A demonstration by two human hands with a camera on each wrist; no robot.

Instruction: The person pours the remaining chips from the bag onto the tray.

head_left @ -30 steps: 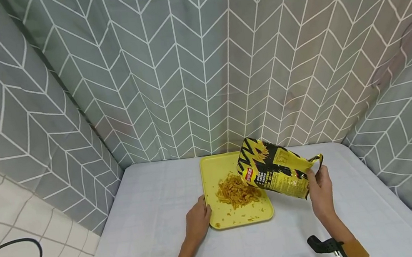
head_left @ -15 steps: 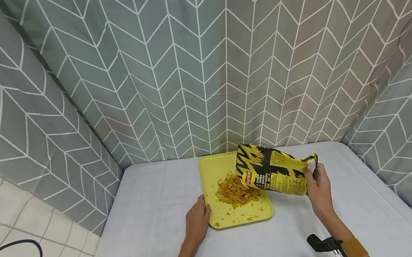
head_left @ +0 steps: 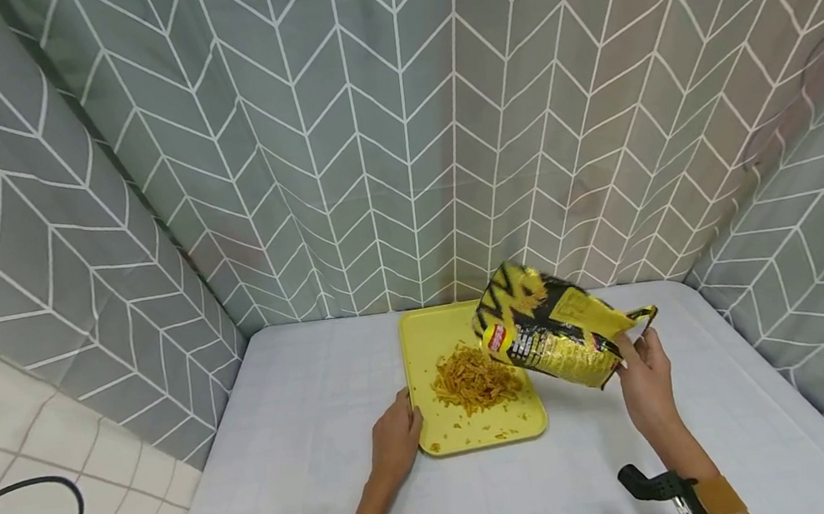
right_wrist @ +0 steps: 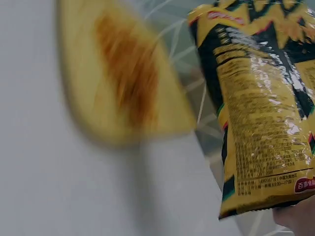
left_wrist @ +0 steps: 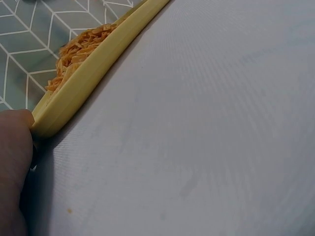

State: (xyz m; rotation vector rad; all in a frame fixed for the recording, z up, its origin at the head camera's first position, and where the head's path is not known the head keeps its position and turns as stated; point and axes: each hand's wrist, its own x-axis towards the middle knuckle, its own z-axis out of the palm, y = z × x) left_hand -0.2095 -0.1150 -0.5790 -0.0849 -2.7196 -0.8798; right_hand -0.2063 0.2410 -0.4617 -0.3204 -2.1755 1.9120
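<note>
A yellow tray (head_left: 417, 348) lies on the table with a heap of orange-brown stick-shaped chips (head_left: 474, 378) near its middle. My left hand (head_left: 396, 436) grips the tray's left edge, the thumb by the rim; its other fingers are mostly hidden. My right hand (head_left: 645, 379) pinches the right end of a shiny yellow-and-black chip bag (head_left: 551, 326). The bag is held tilted above the tray's right side, its far end overlapping the tray in the head view. In the right wrist view the printed bag (right_wrist: 266, 108) fills the right side, with the blurred tray beyond.
A white cloth covers the table (head_left: 307, 402). Patterned grey curtains (head_left: 407, 140) stand behind it and along both sides. Small crumbs lie on the tray around the heap. A tiny crumb (left_wrist: 69, 211) is on the cloth near the left hand.
The bag's far end dipped half a second ago and now stands higher. My right hand has shifted slightly right with it. The left hand and the tray look still.
</note>
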